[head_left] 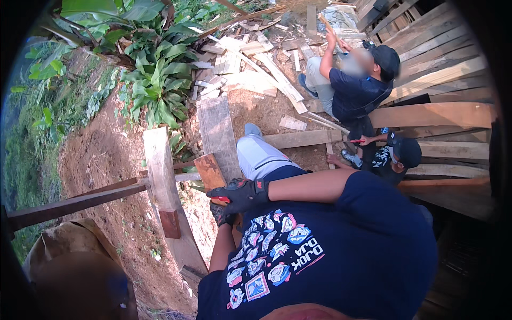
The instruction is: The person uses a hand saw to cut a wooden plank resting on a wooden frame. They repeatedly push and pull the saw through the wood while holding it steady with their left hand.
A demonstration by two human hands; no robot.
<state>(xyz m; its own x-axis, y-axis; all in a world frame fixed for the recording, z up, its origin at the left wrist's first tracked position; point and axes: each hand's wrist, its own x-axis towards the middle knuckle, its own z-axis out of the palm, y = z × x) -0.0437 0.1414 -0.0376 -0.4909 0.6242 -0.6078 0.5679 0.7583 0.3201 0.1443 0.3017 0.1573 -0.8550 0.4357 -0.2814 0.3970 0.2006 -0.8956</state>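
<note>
My right hand [245, 193], in a black glove, is closed around a small red tool [220, 200], whose kind I cannot make out. Right beside it, my left hand [221, 214], gloved too, is partly hidden below the right one, its fingers curled at the lower end of a reddish-brown piece of wood [210, 172]. The wood sticks up past both hands, tilted, in front of a wide grey plank [220, 128]. How far it runs between the gloves is hidden.
Left of my hands stands a weathered post [166, 197] with a dark rail [74, 205] joined to it. Two people in dark caps sit at the right by a plank wall [437, 114]; one holds a red tool [356, 141]. Scrap boards [250, 58] and leafy plants [160, 80] lie beyond.
</note>
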